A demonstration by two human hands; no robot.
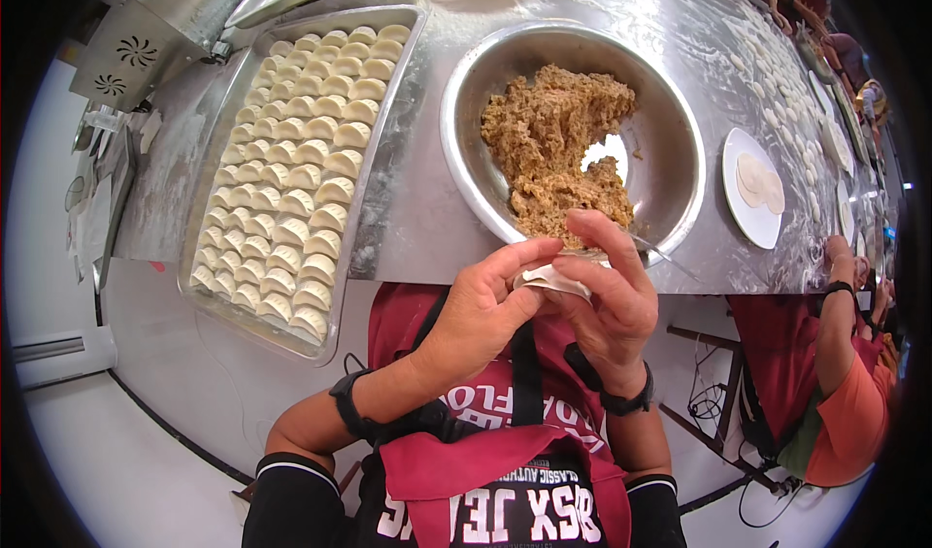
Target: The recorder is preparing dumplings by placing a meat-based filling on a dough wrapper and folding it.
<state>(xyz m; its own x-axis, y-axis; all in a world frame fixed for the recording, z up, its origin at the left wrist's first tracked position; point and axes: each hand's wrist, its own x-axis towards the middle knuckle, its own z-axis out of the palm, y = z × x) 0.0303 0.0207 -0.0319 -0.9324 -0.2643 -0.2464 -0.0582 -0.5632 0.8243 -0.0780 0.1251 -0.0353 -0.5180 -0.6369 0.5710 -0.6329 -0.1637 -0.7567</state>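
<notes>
Between my two hands is a folded dumpling [553, 280], pale and partly hidden by my fingers. My left hand [499, 289] pinches its left end with thumb and fingers. The right end is held by my right hand [611, 293], whose index finger is raised. Both hands are at the near rim of a large steel bowl [460, 156] with brown minced filling [557, 133] in it. A thin metal utensil [666, 257] leans over the bowl's rim beside my right hand. To the left, a metal tray [409, 53] holds rows of pleated dumplings [296, 202].
An oval white plate [735, 147] with round dough wrappers [761, 184] lies right of the bowl. Small dough pieces [794, 133] are scattered on the floured steel table [408, 206]. A metal machine [138, 53] stands at the upper left. Co-workers are along the right, one in an orange sleeve [852, 431].
</notes>
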